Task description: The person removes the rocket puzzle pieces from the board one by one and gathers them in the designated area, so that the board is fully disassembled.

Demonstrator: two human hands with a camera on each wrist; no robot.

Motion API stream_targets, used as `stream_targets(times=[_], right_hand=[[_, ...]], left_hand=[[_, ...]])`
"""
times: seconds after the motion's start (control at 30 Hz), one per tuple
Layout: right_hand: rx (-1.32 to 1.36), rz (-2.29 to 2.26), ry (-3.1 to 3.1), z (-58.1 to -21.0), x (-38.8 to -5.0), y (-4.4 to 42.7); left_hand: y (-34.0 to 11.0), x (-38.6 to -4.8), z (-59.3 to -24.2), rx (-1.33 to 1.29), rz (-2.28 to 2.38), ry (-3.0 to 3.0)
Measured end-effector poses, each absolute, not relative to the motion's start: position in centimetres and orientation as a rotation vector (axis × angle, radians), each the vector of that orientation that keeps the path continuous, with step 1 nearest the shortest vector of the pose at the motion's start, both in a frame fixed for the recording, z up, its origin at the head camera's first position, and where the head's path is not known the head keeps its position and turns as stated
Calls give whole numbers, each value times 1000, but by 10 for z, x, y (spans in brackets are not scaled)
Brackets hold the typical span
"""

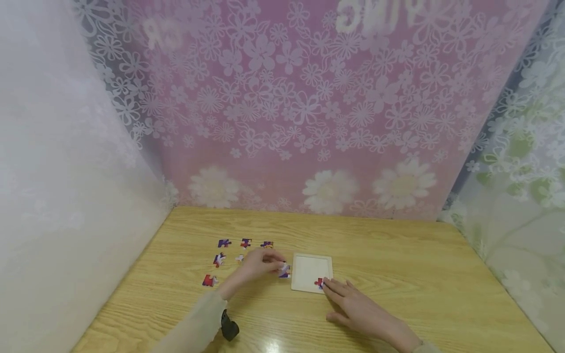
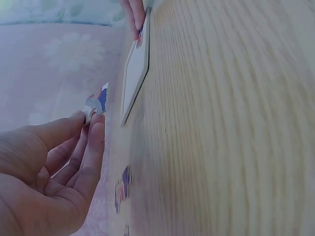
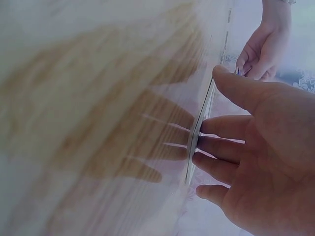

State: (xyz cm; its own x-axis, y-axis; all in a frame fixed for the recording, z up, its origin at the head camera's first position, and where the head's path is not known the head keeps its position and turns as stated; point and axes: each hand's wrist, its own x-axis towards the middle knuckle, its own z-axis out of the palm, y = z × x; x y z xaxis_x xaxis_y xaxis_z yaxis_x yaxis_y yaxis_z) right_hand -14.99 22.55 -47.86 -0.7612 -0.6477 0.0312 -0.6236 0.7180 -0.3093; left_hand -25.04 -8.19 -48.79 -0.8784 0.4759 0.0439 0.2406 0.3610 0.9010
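My left hand (image 1: 258, 264) pinches a jigsaw piece (image 1: 285, 272) between thumb and fingers, just off the left side of a square wooden puzzle tray (image 1: 309, 269). In the left wrist view this white, blue and red piece (image 2: 102, 100) is held above the table. A red and blue jigsaw piece (image 1: 320, 282) lies in the tray's lower right corner. Over that corner rests my right hand (image 1: 359, 308), its fingers extended and touching the piece and rim. The right wrist view shows those fingertips (image 3: 206, 142) along the tray's edge; they hide part of the corner.
Several loose jigsaw pieces lie left of the tray, among them a red one (image 1: 209, 280) and a purple one (image 1: 224, 243). Part of that group is behind my left hand. The wooden table (image 1: 397, 255) meets a pink floral curtain (image 1: 282, 122) at the back.
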Motion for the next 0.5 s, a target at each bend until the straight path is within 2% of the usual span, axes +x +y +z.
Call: stream_targets(times=[0.5], right_hand=[[-1076,-464,2839,-477,-148,226]], left_hand=[[-145,-244,-482,504,1541,2442]])
